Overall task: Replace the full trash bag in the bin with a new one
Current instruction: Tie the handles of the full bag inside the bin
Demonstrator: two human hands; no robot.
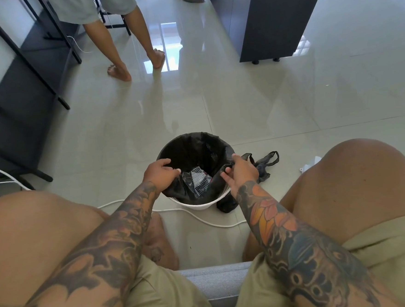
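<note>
Open glossy floor (253, 106) far of the bin (201, 204) and to its right, unobstructed. Bin mouth partly occupied by left hand (161, 171) and right hand (242, 172) at the rim. Loose black bag (265, 161) just right of bin. White cable (201, 217) across near floor. Knees flanking both sides. Black shelf frame (23, 70) far left; dark cabinet (280, 18) far right; standing person's legs (129, 50) far.
</note>
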